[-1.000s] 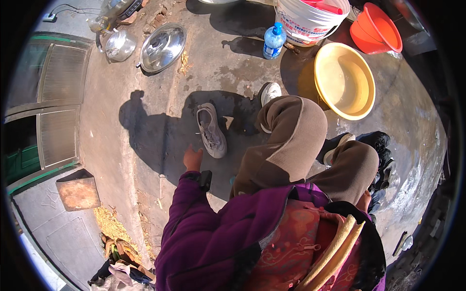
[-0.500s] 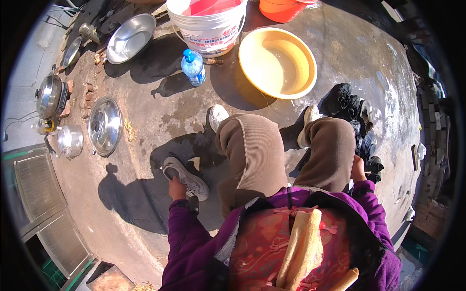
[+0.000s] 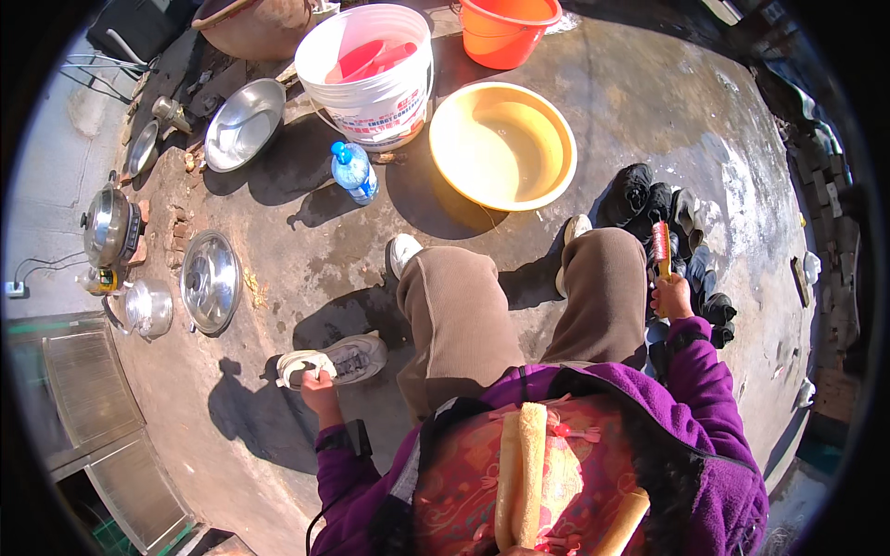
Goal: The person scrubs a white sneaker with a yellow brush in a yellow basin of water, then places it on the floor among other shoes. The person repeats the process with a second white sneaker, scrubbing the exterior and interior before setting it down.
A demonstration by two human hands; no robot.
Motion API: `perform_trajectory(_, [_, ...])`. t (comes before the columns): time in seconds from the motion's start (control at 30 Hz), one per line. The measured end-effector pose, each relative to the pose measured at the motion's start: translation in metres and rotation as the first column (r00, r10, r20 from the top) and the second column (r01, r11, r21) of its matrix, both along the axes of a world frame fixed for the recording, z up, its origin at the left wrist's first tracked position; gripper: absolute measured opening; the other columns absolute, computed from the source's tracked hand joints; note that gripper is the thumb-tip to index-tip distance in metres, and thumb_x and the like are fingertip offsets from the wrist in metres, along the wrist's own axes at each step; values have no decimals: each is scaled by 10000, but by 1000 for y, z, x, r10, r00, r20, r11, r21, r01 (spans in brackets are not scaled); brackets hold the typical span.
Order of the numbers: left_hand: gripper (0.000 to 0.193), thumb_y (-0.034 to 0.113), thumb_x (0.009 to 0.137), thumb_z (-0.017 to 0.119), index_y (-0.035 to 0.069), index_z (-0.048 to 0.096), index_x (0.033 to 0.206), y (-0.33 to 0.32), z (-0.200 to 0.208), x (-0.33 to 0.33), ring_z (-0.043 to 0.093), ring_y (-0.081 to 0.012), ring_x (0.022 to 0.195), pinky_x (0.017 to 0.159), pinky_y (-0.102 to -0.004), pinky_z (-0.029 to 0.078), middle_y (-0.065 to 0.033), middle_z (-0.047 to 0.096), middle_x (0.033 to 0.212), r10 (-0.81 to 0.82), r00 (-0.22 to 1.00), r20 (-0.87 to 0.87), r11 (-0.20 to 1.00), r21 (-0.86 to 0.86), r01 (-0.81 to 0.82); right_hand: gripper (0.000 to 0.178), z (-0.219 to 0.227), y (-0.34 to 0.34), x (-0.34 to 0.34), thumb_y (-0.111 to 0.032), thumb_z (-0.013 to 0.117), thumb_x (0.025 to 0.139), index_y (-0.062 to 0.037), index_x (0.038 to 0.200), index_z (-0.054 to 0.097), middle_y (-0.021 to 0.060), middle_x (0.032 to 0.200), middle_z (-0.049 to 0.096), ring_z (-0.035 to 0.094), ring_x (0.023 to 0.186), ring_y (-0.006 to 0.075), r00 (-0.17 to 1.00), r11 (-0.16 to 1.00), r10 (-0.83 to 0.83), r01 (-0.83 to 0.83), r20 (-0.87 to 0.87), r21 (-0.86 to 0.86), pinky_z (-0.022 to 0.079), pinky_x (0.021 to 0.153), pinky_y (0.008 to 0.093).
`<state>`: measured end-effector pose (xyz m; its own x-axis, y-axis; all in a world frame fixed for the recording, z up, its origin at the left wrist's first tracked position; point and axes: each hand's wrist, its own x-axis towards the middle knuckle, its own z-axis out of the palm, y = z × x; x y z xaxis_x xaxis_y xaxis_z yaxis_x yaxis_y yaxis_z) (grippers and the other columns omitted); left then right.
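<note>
My left hand is closed on the opening of a pale sneaker, left of my knees. Whether the sneaker rests on the ground or hangs just above it, I cannot tell. In my right hand is a scrub brush, its yellowish handle in my fingers and its red-and-white bristle end pointing away from me. Just beyond that hand lie several dark shoes in a row on the right. In front of my feet stands a yellow basin with some water in it.
A white bucket with red things inside stands behind a blue bottle. An orange bucket is at the far side. On the left are a metal basin, a pot lid and a pot.
My right hand has come up from beside my right knee, and the brush now shows in it. The left hand has moved down and left, turning the sneaker so its toe points right.
</note>
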<state>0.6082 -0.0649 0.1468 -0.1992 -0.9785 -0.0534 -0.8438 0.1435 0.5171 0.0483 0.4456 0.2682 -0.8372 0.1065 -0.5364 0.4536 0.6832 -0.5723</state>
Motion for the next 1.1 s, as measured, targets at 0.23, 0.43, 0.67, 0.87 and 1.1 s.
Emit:
perform_trajectory(0.23, [30, 7, 880, 609, -23, 613, 887, -55, 90, -136, 499, -58, 648, 592, -215, 412, 8, 597, 773, 135, 681, -720, 951, 288, 115, 143, -2, -15, -29, -199, 546, 938, -72, 1002, 560, 23, 663, 554, 553, 468, 151, 996, 979, -81, 73, -35, -189, 435, 406, 298])
perform_trajectory(0.43, [114, 114, 907, 608, 17, 612, 966, -57, 146, -303, 623, -140, 696, 666, -286, 514, -40, 645, 823, 232, 626, -745, 841, 477, 257, 165, -14, -4, -41, -234, 534, 943, -84, 1006, 563, 22, 719, 557, 580, 519, 158, 977, 948, -192, 209, 93, -238, 470, 454, 312])
perform_trajectory(0.67, [123, 119, 876, 622, 36, 613, 966, -52, 144, -471, 616, -165, 614, 644, -339, 544, -44, 640, 767, 225, 769, -598, 660, 674, 331, 465, -7, -9, -92, -259, 514, 952, -225, 1414, 482, -33, 801, 522, 418, 528, 66, 981, 938, -125, 166, 148, -306, 323, 437, 224])
perform_trajectory(0.87, [143, 109, 892, 576, 19, 620, 994, -31, 70, -593, 663, -205, 684, 650, -354, 557, -95, 680, 868, 75, 876, -477, 628, 705, 330, 455, -19, -96, -192, -314, 547, 946, -214, 1390, 530, -22, 790, 527, 405, 547, 54, 980, 924, 151, -94, 128, -371, 333, 458, 219])
perform_trajectory(1.1, [137, 52, 863, 585, -18, 636, 969, -3, -49, -662, 593, -144, 613, 537, -269, 477, -72, 648, 783, 76, 869, -489, 654, 682, 327, 392, -118, -260, -257, -341, 582, 902, -202, 1265, 635, 144, 1016, 707, 667, 976, 308, 798, 786, 601, -602, -58, -142, 486, 911, 374])
